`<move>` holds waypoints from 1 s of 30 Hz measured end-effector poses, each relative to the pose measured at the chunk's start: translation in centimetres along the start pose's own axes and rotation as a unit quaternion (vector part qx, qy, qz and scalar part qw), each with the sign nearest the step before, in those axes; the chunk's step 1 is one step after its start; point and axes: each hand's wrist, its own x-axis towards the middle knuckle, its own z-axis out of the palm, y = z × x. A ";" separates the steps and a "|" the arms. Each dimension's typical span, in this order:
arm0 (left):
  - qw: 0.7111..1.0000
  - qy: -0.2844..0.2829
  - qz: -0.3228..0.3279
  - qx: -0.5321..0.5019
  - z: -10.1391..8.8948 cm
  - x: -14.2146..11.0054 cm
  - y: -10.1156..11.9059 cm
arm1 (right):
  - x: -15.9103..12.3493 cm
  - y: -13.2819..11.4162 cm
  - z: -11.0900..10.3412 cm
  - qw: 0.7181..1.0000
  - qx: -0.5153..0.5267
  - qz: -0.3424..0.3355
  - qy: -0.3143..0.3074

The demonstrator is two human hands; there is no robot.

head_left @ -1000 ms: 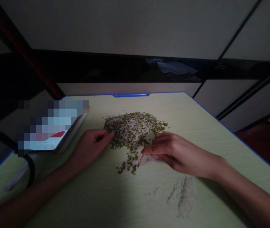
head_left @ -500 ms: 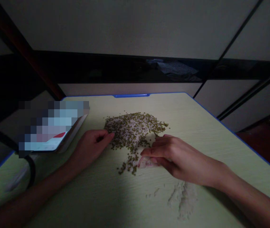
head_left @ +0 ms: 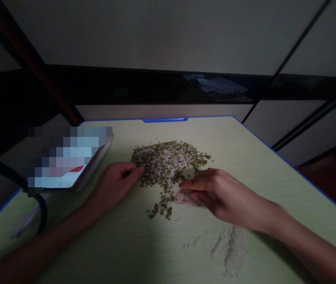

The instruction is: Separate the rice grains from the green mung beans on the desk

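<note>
The mixed grain pile (head_left: 168, 157) is lying on the table (head_left: 262, 173); left hand (head_left: 117, 179) is resting closed (contents hidden) at its left edge, right hand (head_left: 219, 191) is touching a pinkish piece (head_left: 182, 197) near-right, grip undeterminable.

The tabletop (head_left: 274, 185) before me looks like matt laminate, pale with a fine printed wood grain, trimmed in smooth blue plastic edging (head_left: 165, 120). The pink piece (head_left: 182, 197) at my right hand (head_left: 218, 193) looks like thin, see-through plastic. My mung beans (head_left: 199, 157) make a rough, pebbly surface; the pale grains (head_left: 235, 252) nearer me look chalky and matt. The device screen (head_left: 64, 182) is glassy and glossy. Behind, the cabinet panels (head_left: 162, 35) look smooth and dull, the black band (head_left: 91, 85) shinier, with crumpled cloth (head_left: 223, 86) showing in it.
</note>
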 end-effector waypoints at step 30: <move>1.000 -0.006 -0.009 -0.007 -0.1 -0.1 0.3 | 0.1 -0.2 0.3 0.999 0.011 0.027 0.035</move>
